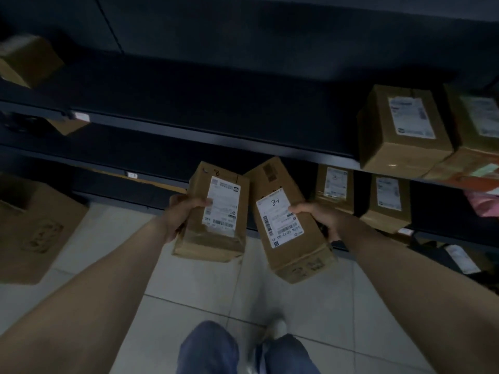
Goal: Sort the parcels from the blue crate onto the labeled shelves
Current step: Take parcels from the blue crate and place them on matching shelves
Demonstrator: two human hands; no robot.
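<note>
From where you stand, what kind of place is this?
Probably a parcel storeroom: dark shelves with edge tags, labelled boxes on them, and the left hand and right hand each holding one more.

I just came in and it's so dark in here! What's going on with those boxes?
A person stands facing the dark shelves, holding a cardboard parcel in each hand. The left hand grips the left parcel. The right hand grips the right parcel, whose label has a handwritten number. Both parcels are in the air, not yet on a shelf. Other boxes sit on the shelves at the right.
</note>
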